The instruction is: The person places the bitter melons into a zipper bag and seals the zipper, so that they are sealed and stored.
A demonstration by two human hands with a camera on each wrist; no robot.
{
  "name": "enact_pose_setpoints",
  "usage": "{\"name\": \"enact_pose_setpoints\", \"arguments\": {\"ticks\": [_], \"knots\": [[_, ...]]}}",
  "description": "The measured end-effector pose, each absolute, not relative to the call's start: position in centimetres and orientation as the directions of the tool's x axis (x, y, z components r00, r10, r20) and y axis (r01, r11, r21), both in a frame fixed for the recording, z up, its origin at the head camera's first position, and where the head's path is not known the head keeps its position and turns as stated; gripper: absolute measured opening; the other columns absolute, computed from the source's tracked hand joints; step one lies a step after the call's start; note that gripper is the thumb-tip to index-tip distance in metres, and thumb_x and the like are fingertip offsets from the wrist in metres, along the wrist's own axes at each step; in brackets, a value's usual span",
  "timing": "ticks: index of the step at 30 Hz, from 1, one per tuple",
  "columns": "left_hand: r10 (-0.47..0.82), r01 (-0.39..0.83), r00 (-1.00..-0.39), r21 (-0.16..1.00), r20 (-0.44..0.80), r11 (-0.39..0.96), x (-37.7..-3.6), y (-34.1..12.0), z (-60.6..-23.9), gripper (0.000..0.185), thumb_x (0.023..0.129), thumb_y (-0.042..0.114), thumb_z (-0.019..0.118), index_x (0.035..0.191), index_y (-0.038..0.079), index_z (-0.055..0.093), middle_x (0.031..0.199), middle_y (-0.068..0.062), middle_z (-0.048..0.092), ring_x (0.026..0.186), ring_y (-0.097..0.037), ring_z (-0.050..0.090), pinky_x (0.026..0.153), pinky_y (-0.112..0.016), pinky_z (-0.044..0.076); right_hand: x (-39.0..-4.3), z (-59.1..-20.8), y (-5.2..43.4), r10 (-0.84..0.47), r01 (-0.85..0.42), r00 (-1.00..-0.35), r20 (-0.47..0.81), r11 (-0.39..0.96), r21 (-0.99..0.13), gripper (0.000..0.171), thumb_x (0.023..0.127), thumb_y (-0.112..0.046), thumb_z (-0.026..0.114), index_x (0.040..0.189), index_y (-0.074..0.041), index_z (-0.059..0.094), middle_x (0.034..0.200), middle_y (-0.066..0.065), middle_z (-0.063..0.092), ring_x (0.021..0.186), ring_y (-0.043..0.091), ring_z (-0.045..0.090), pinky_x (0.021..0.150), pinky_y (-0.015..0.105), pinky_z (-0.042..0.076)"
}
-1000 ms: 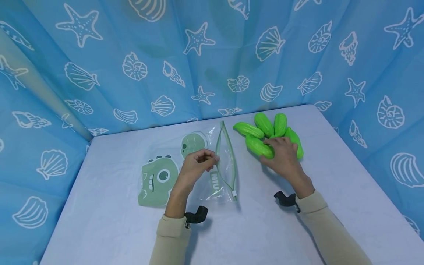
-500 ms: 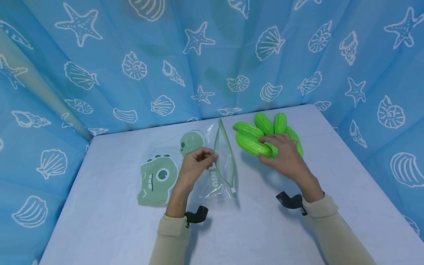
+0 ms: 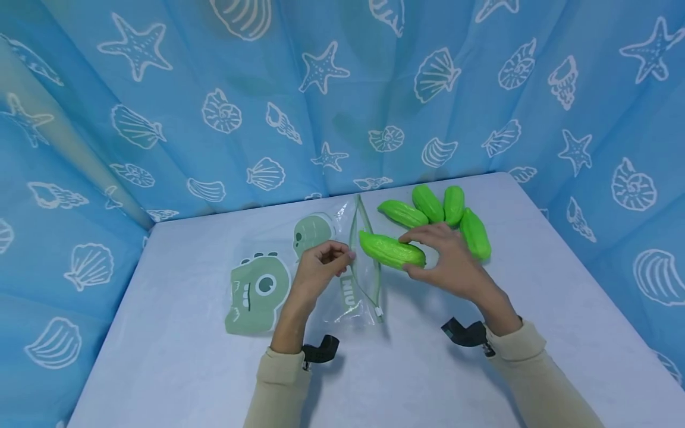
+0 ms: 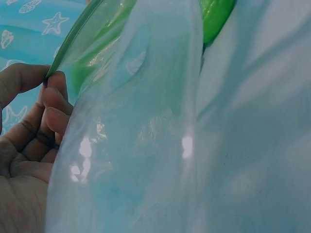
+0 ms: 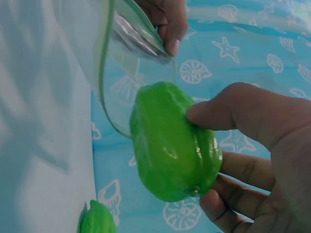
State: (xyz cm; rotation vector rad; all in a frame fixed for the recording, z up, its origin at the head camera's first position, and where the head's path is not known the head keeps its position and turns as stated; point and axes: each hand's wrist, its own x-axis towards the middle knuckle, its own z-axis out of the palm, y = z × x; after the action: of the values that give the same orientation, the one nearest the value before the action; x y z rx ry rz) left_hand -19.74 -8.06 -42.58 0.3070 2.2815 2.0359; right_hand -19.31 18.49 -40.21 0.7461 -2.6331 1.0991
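Currently the right hand (image 3: 449, 261) is gripping a green toy gourd (image 3: 392, 251) at the mouth of the clear zip bag (image 3: 357, 279); the left hand (image 3: 316, 270) is pinching the bag's rim open above the table (image 3: 160, 356).

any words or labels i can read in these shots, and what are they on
"NIU": green letters printed on the clear zip bag, running sideways near its lower end, just past the left hand; any letters before these are hidden by the hand.
The green dinosaur prints on the bag carry no lettering I can make out.
The green toy gourd in the right hand, the other gourds and the shell-patterned blue curtain show no text.
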Motion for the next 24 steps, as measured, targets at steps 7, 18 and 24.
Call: {"name": "enact_pose_setpoints", "arguments": {"ticks": [7,18,24], "knots": [[0.189,0.098,-0.979,0.986,0.072,0.134,-19.7,-7.9,-42.5,0.022,0.084,0.030,0.068,0.094,0.011,0.066,0.086,-0.007,0.061,0.070,-0.020,0.053,0.065,-0.030,0.048,-19.3,-40.4,17.5,-0.433,-0.549,-0.834,0.341,0.606,-0.576,0.040,0.076,-0.029,0.074,0.114,-0.023,0.062,0.119,-0.003,0.056,0.108,0.019,0.041,0.084,0.053,0.026],[0.192,0.126,-0.977,0.981,0.097,0.148,-19.3,-8.1,-42.6,0.025,0.084,0.033,0.067,0.095,0.010,0.066,0.086,-0.008,0.062,0.071,-0.022,0.054,0.065,-0.033,0.048,-19.8,-40.5,15.6,-0.445,-0.541,-0.838,0.315,0.604,-0.585,0.041,0.077,-0.029,0.073,0.115,-0.022,0.062,0.121,-0.002,0.055,0.113,0.020,0.041,0.091,0.059,0.024],[0.198,0.143,-0.974,0.978,0.112,0.150,-19.4,-8.1,-42.2,0.021,0.085,0.030,0.067,0.095,0.011,0.066,0.085,-0.007,0.062,0.070,-0.022,0.054,0.067,-0.040,0.049,-20.2,-40.5,14.7,-0.440,-0.544,-0.837,0.325,0.607,-0.580,0.042,0.076,-0.029,0.073,0.116,-0.021,0.062,0.121,-0.002,0.055,0.112,0.021,0.042,0.094,0.062,0.020]]}}
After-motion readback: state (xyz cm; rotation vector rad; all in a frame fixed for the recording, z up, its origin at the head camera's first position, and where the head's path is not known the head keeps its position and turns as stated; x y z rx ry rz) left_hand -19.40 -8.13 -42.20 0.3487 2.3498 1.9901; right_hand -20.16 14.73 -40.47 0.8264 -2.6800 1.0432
